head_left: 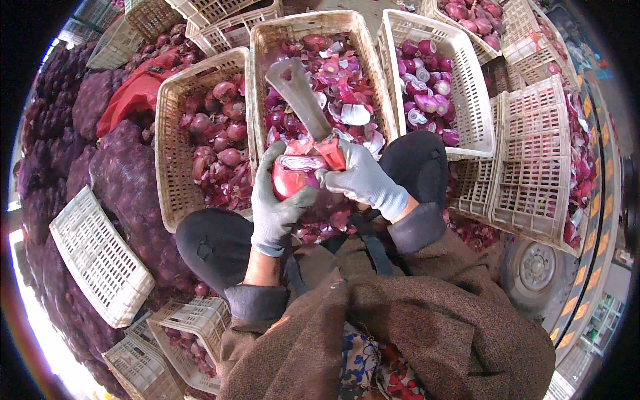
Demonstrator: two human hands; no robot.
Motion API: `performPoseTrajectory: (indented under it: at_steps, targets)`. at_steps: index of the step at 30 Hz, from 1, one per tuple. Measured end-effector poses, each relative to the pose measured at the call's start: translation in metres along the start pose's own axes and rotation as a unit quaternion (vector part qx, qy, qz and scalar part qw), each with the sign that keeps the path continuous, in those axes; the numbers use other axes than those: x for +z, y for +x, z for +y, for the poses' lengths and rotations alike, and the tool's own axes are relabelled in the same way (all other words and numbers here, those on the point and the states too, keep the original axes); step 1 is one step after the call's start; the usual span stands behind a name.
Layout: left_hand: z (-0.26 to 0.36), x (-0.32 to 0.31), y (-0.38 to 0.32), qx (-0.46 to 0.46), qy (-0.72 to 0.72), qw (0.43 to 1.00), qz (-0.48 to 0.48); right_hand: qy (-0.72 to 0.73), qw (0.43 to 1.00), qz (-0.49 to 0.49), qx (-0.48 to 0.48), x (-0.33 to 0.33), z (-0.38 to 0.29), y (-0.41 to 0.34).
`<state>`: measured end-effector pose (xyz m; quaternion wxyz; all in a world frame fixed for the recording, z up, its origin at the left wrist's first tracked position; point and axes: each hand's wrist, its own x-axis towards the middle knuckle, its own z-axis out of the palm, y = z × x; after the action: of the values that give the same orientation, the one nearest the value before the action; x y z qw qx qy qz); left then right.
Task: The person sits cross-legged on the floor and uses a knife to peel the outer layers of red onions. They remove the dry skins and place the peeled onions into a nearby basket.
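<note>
Both of my hands wear light grey gloves. My left hand (pixel 277 200) holds a red onion (pixel 290 181) whose upper end is cut flat, with pale rings showing. Beside it my right hand (pixel 362 175) grips the red-wrapped handle of a broad metal knife (pixel 300 97), and its thumb reaches to the onion. The blade points up and left over a plastic crate (pixel 257 45) of onion skins and trimmings. Left of that stands a crate (pixel 167 100) of unpeeled red onions; at the right, a white crate (pixel 475 90) holds peeled ones.
Large mesh sacks of onions (pixel 125 185) are piled along the left, with an empty crate (pixel 102 260) leaning on them. More crates (pixel 530 160) stand at the right, near a wheel (pixel 536 267) and a striped edge (pixel 595 200). Another crate (pixel 200 320) with onions lies at the lower left.
</note>
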<state>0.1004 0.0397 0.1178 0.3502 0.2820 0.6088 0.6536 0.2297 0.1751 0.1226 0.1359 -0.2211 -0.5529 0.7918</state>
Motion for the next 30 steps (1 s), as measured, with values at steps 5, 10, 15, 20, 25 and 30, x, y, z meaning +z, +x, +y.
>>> performPoseTrajectory:
  at_steps: [5, 10, 15, 20, 25, 30]
  targets:
    - [0.002, -0.003, 0.001, -0.042, -0.032, 0.999, -0.012, 0.029, 0.998, -0.030, 0.054, -0.002, -0.008, 0.006]
    - [0.000, -0.002, -0.006, -0.095, -0.163, 0.981, -0.036, -0.021, 0.998, -0.042, 0.053, -0.005, -0.020, 0.004]
    - [-0.012, -0.004, -0.003, -0.109, -0.233, 0.964, -0.065, -0.053, 0.996, -0.004, 0.075, -0.003, -0.014, 0.006]
    - [-0.016, -0.002, -0.001, -0.125, -0.310, 0.941, -0.054, 0.083, 0.995, 0.044, -0.024, -0.004, -0.007, 0.009]
    - [-0.018, 0.000, 0.000, -0.154, -0.422, 0.893, -0.042, 0.188, 0.982, 0.029, 0.020, -0.008, -0.005, 0.005]
    - [-0.025, 0.003, 0.003, -0.227, -0.446, 0.866, -0.007, 0.248, 0.969, 0.009, 0.005, -0.012, 0.008, 0.003]
